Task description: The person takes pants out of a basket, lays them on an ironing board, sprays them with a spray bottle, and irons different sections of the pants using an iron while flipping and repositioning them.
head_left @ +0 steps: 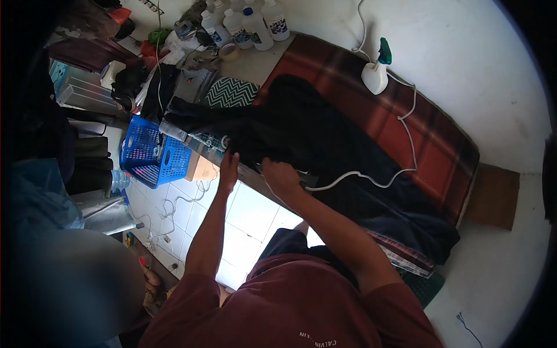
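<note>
A black garment (261, 124) lies spread over the padded work surface, its narrow end reaching toward the left edge. My left hand (230, 169) is at the near edge of the cloth, with its fingers closed on the fabric. To its right, my right hand (281, 178) is also closed at the near edge, apparently gripping the same cloth; its fingertips are partly hidden. A white cord (360, 174) runs over the dark fabric and ends close beside my right hand, where what it joins is hidden.
Under the garment is a red plaid cloth (342, 81). A white spray bottle (376, 75) with a green head lies by the wall. Several plastic bottles (255, 29) stand at the back. Below the left edge sits a blue basket (168, 159). A blurred person's head (81, 284) is at lower left.
</note>
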Demonstrator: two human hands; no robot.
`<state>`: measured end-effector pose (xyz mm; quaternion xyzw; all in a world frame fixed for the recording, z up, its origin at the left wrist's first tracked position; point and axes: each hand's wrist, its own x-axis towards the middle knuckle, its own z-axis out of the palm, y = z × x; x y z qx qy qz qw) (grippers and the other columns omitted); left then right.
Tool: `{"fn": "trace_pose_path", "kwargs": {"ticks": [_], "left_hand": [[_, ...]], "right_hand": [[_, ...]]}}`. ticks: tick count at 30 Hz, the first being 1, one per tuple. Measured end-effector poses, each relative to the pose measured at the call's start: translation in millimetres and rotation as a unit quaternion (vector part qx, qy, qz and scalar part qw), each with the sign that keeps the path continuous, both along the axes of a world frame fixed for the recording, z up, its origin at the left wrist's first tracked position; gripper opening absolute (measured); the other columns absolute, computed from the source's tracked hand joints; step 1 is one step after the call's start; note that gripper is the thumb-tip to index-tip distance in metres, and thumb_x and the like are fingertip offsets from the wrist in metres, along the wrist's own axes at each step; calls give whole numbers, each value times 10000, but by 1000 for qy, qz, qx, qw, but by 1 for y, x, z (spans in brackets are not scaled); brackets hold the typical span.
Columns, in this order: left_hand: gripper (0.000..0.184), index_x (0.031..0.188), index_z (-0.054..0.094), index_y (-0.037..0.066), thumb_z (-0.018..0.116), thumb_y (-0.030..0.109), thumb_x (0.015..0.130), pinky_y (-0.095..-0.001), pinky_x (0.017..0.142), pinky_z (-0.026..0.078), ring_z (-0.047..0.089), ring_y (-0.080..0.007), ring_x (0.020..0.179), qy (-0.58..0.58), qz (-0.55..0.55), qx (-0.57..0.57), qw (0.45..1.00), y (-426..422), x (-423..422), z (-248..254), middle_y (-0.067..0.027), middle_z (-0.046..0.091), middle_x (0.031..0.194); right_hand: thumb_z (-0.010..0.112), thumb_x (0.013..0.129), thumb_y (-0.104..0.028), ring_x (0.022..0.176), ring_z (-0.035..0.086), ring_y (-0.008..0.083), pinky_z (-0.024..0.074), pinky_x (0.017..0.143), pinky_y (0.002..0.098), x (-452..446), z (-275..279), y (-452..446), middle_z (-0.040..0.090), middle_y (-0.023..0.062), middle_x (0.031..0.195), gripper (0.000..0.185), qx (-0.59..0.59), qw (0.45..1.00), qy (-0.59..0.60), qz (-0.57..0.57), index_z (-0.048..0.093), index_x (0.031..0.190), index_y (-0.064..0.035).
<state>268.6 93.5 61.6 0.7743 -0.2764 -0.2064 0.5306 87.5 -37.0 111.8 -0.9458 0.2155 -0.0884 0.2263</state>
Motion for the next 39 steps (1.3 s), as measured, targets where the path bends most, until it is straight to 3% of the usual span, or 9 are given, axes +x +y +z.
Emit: {"fn": "trace_pose_path", "kwargs": {"ticks": [5, 10, 17, 24, 25, 28, 31, 35, 39], "left_hand": [[481, 1493, 503, 64, 613, 196, 1044, -275, 788, 540, 610, -90, 908, 159, -86, 46, 982, 18, 36, 8, -20, 626, 1106], [383, 1402, 562, 70, 516, 64, 1022, -280, 790, 539, 607, -98, 883, 115, -114, 59, 985, 12, 41, -4, -4, 656, 1036], [290, 1190, 614, -4, 523, 210, 1017, -275, 608, 407, 521, -81, 706, 44, 17, 62, 997, -7, 22, -9, -61, 633, 885], [371, 1306, 589, -43, 503, 168, 1013, -377, 879, 482, 623, -250, 906, 91, 116, 34, 988, -15, 6, 0, -173, 677, 1076], [359, 1323, 578, -44, 490, 131, 1022, -407, 962, 478, 638, -307, 1037, -36, 140, 63, 988, -3, 38, -46, -205, 652, 1161], [352, 1338, 564, -49, 494, 128, 1041, -428, 999, 478, 611, -353, 1148, -319, 307, 106, 890, -41, -37, 51, -213, 619, 1233], [308, 1290, 612, 5, 604, 95, 996, -453, 1058, 444, 586, -354, 1171, -284, 96, -34, 953, -103, -93, 90, -169, 628, 1219], [355, 1270, 637, 55, 661, 141, 927, -455, 1094, 433, 562, -347, 1279, -443, -295, -19, 846, -202, -134, 120, -138, 640, 1232], [359, 1272, 636, 63, 663, 161, 927, -447, 1120, 416, 545, -344, 1323, -485, -383, 14, 786, -275, -116, 82, -154, 649, 1233]], "right_hand": [[646, 908, -122, 720, 766, 328, 623, 616, 407, 33, 5, 15, 735, 178, 750, 84, 23, 999, 15, -26, 592, 917, -58], [632, 903, -106, 729, 767, 345, 622, 609, 417, 15, 10, 10, 742, 192, 769, 82, 51, 998, 22, -27, 602, 925, -33], [634, 908, -135, 650, 734, 333, 577, 529, 434, -199, 16, -28, 708, 143, 717, 216, -32, 999, 2, 32, 589, 1094, -35], [596, 1011, -368, 747, 736, 362, 566, 650, 514, -334, 25, -116, 717, 185, 833, 314, 6, 988, 75, -136, 565, 1117, -74], [596, 1011, -368, 747, 736, 362, 566, 650, 514, -335, 26, -121, 717, 185, 833, 314, 3, 988, 72, -136, 565, 1117, -74], [620, 993, -404, 752, 731, 382, 566, 665, 525, -317, 26, -123, 725, 163, 834, 342, -25, 987, 82, -133, 572, 1107, -86], [653, 978, -359, 712, 725, 389, 572, 629, 491, -271, 22, -106, 724, 168, 820, 366, -17, 994, 88, -63, 599, 1136, -33], [655, 973, -348, 766, 741, 377, 586, 672, 494, -203, 21, -138, 733, 180, 837, 326, -22, 991, 67, -112, 584, 1063, -43], [677, 966, -320, 819, 753, 368, 599, 704, 481, -169, 36, -169, 745, 176, 867, 295, 0, 979, 114, -168, 566, 1008, -49]]}}
